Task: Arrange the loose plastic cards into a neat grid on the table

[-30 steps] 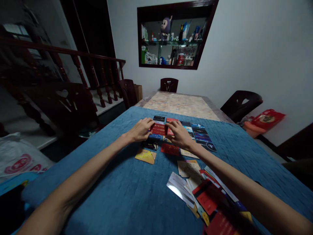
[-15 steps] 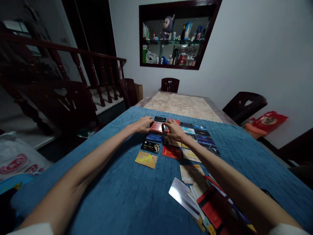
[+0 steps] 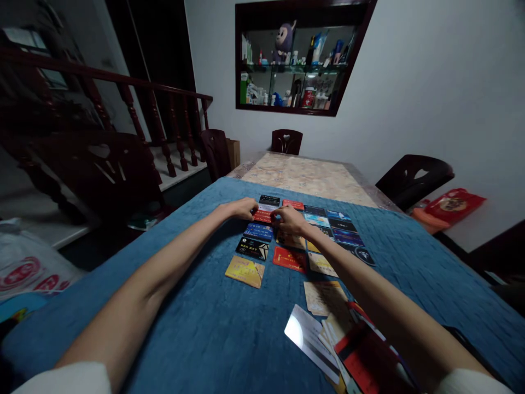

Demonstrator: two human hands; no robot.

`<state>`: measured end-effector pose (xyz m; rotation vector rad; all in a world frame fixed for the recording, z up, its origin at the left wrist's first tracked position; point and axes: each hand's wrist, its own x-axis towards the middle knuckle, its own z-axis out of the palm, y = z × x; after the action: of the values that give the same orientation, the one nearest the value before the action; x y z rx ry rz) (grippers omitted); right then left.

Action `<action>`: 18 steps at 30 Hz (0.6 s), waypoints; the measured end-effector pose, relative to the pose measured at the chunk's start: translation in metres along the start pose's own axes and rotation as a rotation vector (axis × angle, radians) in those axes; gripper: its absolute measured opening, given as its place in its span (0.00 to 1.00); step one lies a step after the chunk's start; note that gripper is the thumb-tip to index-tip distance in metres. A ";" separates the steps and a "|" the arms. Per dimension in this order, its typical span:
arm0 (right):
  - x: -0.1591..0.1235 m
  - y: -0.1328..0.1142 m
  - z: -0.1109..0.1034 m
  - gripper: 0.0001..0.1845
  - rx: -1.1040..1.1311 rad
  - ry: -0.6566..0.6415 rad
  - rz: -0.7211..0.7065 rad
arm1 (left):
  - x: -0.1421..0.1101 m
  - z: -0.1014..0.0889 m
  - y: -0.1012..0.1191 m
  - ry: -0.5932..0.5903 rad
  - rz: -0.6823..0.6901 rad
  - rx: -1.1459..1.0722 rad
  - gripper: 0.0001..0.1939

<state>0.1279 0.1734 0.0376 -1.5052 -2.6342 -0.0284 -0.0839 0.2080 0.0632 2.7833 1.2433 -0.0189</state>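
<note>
Left hand [image 3: 243, 208] curled at 9 o'clock edge of red card [image 3: 262, 216]. Card lies 12 o'clock ahead on blue cloth [image 3: 197, 312]; should be light, stiff, slick: take short edges. Right hand [image 3: 291, 220] curled at 3 o'clock. Pinching or not: can't tell, either.

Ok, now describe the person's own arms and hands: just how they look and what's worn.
The left hand and right hand wear no gloves. Both forearms are uncovered, with no watch or bracelet visible. At the picture's lower edge, a plain whitish left sleeve and right sleeve show. Any rings are too small to make out.
</note>
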 end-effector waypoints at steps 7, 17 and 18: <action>0.000 -0.003 -0.003 0.14 -0.006 -0.035 -0.015 | 0.004 0.004 -0.005 -0.066 0.015 -0.078 0.11; -0.003 -0.005 -0.002 0.14 -0.034 -0.039 -0.009 | 0.004 0.007 -0.008 -0.042 0.021 -0.097 0.10; -0.003 -0.004 -0.002 0.14 -0.038 -0.040 -0.008 | 0.004 0.007 -0.008 -0.037 0.018 -0.093 0.10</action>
<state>0.1260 0.1683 0.0393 -1.5229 -2.6852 -0.0495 -0.0867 0.2156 0.0550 2.7025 1.1786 -0.0108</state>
